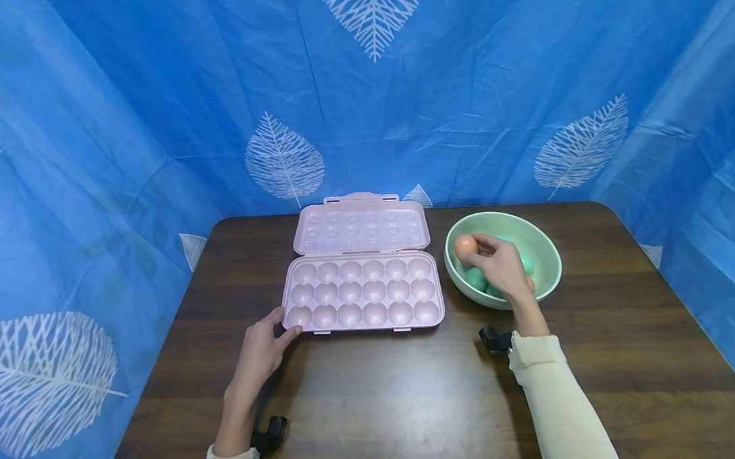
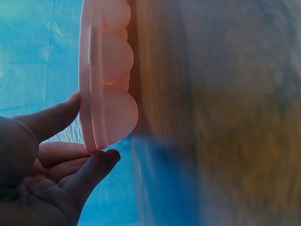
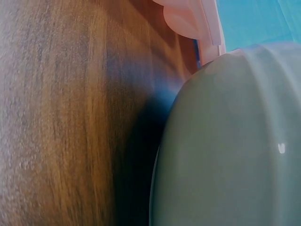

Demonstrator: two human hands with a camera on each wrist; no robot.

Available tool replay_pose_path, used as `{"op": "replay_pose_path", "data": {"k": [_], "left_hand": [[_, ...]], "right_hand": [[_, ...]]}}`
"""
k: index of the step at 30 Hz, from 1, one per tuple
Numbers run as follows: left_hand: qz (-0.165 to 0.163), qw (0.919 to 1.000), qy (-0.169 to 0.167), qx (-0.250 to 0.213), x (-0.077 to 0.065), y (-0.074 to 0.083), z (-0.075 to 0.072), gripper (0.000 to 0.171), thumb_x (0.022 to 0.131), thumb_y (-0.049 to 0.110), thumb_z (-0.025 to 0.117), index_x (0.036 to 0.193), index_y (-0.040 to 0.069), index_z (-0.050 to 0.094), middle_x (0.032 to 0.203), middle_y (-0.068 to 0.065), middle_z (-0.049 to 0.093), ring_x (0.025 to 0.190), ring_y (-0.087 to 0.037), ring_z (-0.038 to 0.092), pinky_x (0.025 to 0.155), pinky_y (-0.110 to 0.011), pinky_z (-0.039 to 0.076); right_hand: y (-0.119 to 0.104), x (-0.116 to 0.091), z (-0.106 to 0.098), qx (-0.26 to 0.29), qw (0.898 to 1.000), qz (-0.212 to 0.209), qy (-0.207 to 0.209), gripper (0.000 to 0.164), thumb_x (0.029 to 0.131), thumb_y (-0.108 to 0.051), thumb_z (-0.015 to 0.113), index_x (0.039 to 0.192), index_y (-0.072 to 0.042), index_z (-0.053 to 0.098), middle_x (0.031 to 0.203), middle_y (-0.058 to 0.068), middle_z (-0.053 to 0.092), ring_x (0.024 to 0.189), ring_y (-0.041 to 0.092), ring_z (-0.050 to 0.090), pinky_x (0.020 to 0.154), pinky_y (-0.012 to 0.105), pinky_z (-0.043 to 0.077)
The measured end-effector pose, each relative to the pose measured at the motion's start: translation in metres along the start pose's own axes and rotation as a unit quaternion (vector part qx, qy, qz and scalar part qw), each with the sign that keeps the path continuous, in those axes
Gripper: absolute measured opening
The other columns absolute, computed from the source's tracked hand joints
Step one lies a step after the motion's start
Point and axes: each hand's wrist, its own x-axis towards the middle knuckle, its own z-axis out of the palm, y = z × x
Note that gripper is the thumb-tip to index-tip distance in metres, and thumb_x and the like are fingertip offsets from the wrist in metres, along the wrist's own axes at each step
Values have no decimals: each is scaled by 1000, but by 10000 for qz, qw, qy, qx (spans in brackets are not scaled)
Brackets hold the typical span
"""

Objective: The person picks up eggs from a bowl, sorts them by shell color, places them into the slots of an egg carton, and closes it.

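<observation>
A pale pink plastic egg carton (image 1: 363, 304) lies unfolded on the table, its lid (image 1: 361, 228) tipped back behind it; the cups hold no eggs. My left hand (image 1: 263, 344) grips its front left corner, thumb on the front edge and fingers round the left side. In the left wrist view, the thumb (image 2: 59, 115) and fingers meet the carton's rim (image 2: 87, 113). Over the left part of a light green bowl (image 1: 544, 240), my right hand (image 1: 502, 265) pinches a brown egg (image 1: 465, 246) between thumb and fingers. Several green eggs (image 1: 475, 278) lie in the bowl, partly hidden by the hand.
The dark wooden table (image 1: 398, 404) carries the carton and, to its right, the bowl. A blue curtain (image 1: 460, 84) with white leaf prints hangs behind and at both sides. Black camera mounts (image 1: 270, 435) are strapped to both wrists.
</observation>
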Motion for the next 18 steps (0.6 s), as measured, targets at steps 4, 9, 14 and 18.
{"op": "replay_pose_path", "data": {"k": [4,9,14,18], "left_hand": [[-23,9999,-32,-102,1,0,1,60,86,22,64,134,-6,41,134,-23,42,123,-37,39,97,-49,34],[-176,9997,-105,-136,2,-1,1,60,87,23,64,134,-6,41,134,-24,42,123,-36,39,98,-50,33],[-194,9997,-87,-139,2,-2,0,57,87,22,64,133,-4,43,134,-23,43,122,-35,41,97,-49,34],[-7,9998,-56,-213,1,-2,0,55,87,21,63,132,-4,44,133,-22,44,122,-33,41,97,-48,34]], "right_hand": [[-1,-1,-1,164,9999,-21,52,57,81,-31,70,128,-3,52,117,15,58,106,25,55,88,41,46],[-3,-1,1,259,9996,-56,112,59,80,-32,71,127,-3,52,117,14,58,105,24,55,88,39,46],[-3,-4,4,192,9996,-213,42,58,80,-31,71,127,-2,52,117,15,58,105,25,55,88,40,46],[-3,-4,4,67,9994,-338,72,58,80,-32,70,127,-2,53,116,15,59,104,26,56,87,40,47]]}}
